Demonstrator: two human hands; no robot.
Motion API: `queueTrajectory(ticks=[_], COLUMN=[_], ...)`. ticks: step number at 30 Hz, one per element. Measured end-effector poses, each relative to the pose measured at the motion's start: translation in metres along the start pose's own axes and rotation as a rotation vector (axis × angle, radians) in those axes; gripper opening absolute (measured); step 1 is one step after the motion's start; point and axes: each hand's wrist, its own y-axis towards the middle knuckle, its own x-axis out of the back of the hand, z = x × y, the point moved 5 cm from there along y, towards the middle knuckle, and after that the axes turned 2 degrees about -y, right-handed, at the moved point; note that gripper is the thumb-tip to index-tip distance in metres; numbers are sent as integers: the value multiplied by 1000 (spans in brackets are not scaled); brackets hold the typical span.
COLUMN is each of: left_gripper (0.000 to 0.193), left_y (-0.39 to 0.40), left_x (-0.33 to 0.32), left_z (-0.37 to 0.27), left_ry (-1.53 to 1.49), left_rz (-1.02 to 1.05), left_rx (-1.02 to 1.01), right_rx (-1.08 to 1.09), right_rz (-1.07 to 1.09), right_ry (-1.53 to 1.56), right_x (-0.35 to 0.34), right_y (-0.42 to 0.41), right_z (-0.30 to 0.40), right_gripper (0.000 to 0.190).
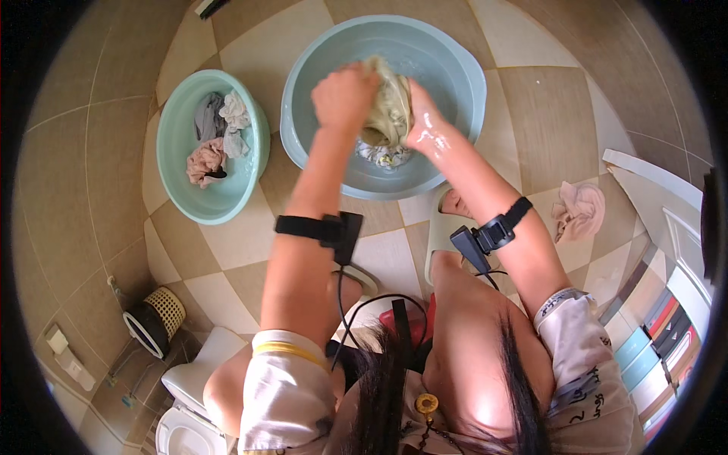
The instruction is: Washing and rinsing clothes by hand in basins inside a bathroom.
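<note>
Both my hands are over a large blue plastic basin [455, 153] holding water. Between them is a wet, pale yellow-green cloth [389, 108], bunched up. My left hand [346, 94] is closed in a fist on the cloth's left side, slightly blurred. On the right side my right hand [422, 114] grips the same cloth, its wrist wet and shiny. Beneath the cloth, a white patterned fabric piece [384, 154] lies in the water, partly hidden by it.
Left of the large basin stands a smaller mint-green basin [239, 196] with several garments [207, 159]. A pink cloth [579, 210] lies on the tiled floor to the right, near a white door [654, 170]. A waste basket [156, 321] and toilet [190, 432] are lower left.
</note>
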Motion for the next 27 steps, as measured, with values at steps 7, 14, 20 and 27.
queueTrajectory(ticks=[7, 14, 20, 27], left_gripper=[38, 59, 50, 23], left_y=[-26, -53, -36, -31], left_x=[-33, -93, -88, -8], left_z=[30, 52, 22, -90], left_ry=[112, 353, -80, -322], left_rz=[95, 268, 389, 75], left_rx=[-56, -64, 254, -151], right_rx=[790, 662, 731, 763], right_rz=[-434, -331, -501, 159], right_ry=[-1781, -2274, -1225, -428], right_x=[24, 14, 80, 55], right_y=[-6, 11, 24, 13], right_z=[51, 3, 50, 39], right_gripper=[35, 51, 52, 36])
